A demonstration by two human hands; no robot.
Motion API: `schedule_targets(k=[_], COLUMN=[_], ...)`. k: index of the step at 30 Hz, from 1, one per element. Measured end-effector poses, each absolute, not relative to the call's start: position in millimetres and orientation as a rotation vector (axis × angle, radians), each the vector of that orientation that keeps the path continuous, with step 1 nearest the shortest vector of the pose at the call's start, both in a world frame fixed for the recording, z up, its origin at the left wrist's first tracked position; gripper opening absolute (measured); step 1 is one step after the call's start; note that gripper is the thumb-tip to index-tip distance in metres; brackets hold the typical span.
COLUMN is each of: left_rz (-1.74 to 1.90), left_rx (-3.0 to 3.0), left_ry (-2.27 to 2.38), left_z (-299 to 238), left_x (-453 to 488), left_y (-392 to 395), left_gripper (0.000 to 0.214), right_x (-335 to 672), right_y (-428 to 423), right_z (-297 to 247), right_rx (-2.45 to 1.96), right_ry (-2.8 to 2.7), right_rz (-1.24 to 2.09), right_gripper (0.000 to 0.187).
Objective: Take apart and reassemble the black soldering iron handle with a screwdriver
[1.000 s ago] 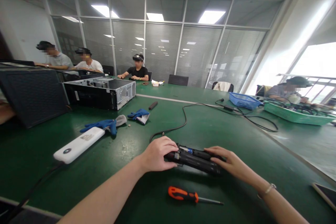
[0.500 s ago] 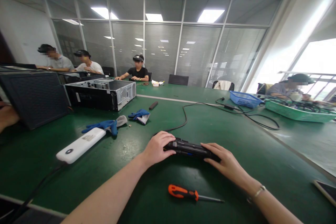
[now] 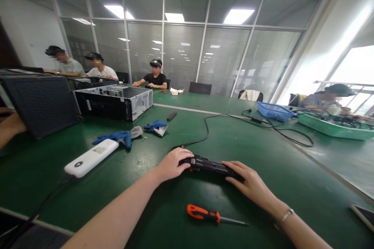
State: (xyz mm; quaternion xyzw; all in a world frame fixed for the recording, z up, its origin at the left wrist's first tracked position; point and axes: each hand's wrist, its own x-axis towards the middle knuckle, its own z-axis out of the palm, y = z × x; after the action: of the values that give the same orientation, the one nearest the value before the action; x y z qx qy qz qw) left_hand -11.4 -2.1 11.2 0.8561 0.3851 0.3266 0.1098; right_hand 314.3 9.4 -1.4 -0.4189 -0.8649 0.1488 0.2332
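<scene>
While the left hand (image 3: 174, 163) and right hand (image 3: 248, 182) clasped the black device (image 3: 210, 166) by its ends, even pressure onto the tabletop (image 3: 263, 144) seemed wise.

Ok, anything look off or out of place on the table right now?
Nothing looks damaged or spilled. The computer case lies on its side with its panel off, blue gloves lie loose, and small pale specks dot the green table. The left hand and right hand hold the black device.
</scene>
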Motion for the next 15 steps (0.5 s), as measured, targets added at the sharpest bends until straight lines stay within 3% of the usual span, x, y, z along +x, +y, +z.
schedule_targets(k=[15], left_rz=[0.857], left_rx=[2.425], left_ry=[1.205], left_z=[4.6], left_x=[-11.5], left_y=[6.0], left_gripper=[0.038], right_x=[314.3], right_y=[13.9], right_z=[-3.8], right_rx=[-1.158], right_ry=[-2.397], right_rz=[0.395], right_gripper=[0.048])
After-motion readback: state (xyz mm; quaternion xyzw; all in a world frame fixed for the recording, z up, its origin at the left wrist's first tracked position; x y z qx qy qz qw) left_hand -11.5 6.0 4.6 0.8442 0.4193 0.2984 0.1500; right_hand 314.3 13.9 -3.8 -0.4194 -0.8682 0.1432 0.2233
